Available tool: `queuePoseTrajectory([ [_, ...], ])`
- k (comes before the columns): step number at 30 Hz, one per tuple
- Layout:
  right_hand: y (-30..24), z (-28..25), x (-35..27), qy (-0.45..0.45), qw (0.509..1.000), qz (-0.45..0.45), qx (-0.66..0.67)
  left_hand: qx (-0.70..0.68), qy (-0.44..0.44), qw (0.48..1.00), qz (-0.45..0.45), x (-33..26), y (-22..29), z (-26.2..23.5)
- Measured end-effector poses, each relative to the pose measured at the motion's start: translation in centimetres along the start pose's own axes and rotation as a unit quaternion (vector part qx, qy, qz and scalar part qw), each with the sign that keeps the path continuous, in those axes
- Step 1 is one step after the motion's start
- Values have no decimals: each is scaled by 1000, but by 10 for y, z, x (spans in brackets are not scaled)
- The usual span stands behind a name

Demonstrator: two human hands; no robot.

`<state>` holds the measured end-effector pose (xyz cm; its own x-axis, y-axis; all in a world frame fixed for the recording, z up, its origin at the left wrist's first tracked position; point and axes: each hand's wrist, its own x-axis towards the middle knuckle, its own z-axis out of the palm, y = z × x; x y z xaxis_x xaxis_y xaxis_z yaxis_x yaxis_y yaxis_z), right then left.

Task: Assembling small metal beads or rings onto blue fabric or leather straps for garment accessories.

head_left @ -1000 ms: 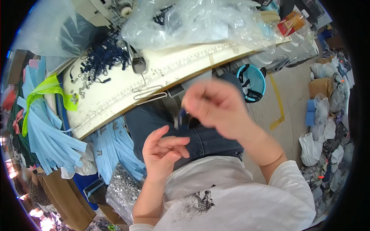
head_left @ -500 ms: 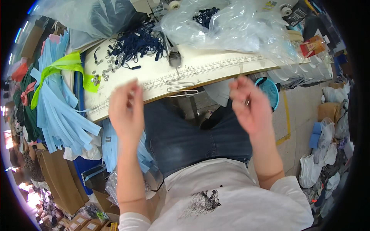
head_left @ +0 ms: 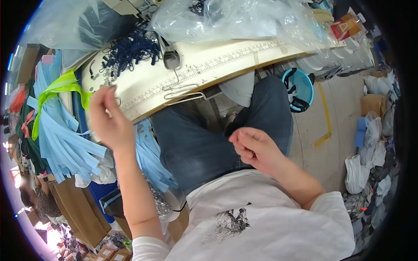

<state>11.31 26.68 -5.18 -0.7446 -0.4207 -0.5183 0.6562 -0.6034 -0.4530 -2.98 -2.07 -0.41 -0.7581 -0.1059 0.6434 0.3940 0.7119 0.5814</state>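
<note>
Right now the left hand is raised over the near left end of the counter, its fingertips just beside the small metal pieces. Its fingers are loosely bent and parted; whether they pinch a piece, I cannot tell. The right hand hangs over the lap, fingers curled in and thumb against them; what they may enclose is hidden. A tangled heap of navy cords lies just far of the metal pieces, left of a metal scoop-shaped part. The metal pieces look light, hard and rather slippery, so each is probably best taken by its edge between thumb and forefinger. The cords should be soft, limp and prone to snagging; a single loop or the thicker end seems the surest hold.
</note>
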Motion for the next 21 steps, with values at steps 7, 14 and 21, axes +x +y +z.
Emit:
queuePoseTrajectory([
  [7,-13,11,9,-75,994,-60,-47,-476,-16,838,-266,-47,66,-18],
  [14,1,10,10,-93,995,-44,14,-628,-188,573,-492,-136,105,-1],
  [21,6,7,13,-87,994,-58,21,-623,-215,520,-543,-139,104,6],
])
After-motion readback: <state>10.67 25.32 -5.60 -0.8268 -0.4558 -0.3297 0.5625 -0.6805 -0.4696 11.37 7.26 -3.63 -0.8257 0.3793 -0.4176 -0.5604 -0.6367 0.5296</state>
